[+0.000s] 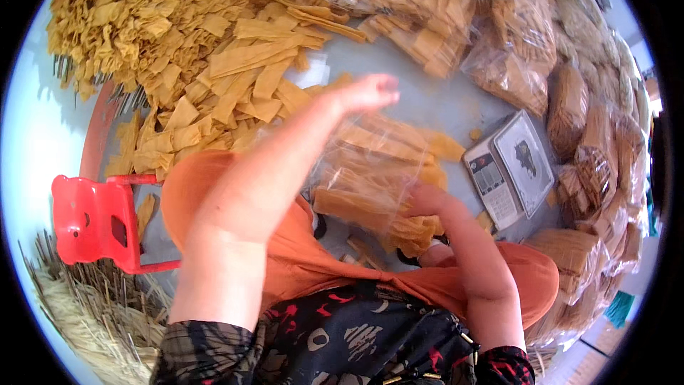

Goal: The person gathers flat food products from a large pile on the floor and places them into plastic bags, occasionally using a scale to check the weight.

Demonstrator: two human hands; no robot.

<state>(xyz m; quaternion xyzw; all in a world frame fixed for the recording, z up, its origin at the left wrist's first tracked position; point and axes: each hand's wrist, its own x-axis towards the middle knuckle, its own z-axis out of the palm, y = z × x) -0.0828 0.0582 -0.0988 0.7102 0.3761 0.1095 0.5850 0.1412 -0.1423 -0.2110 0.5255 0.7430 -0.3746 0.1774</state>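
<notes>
Left hand (374, 93) raised above the far side of a clear plastic bag (367, 160), apart from it; fingers bent and blurred, cannot tell whether they hold anything. Right hand (425, 199) low at the bag's right end, against the plastic and the ochre strips there; fingertips hidden, grip cannot be told.

Largest first: a heap of ochre strips (157, 21), upper left, small crumpled pieces at the back, longer flat ones spilling toward the person. Next, filled bags (524, 21) of similar strips, stacked along the top and down the right side. Red chair (92, 217) to the left, dark markings on its face-like panel. The clear bag lies on the grey floor (431, 110) between the knees of orange trousers (313, 264); strips lie lengthwise inside, some poking out past the right end. Right of it, a scale (491, 182) with keypad and metal tray (526, 160), dark patch on the tray. Smallest: a scrap (475, 133), just beside the scale.
</notes>
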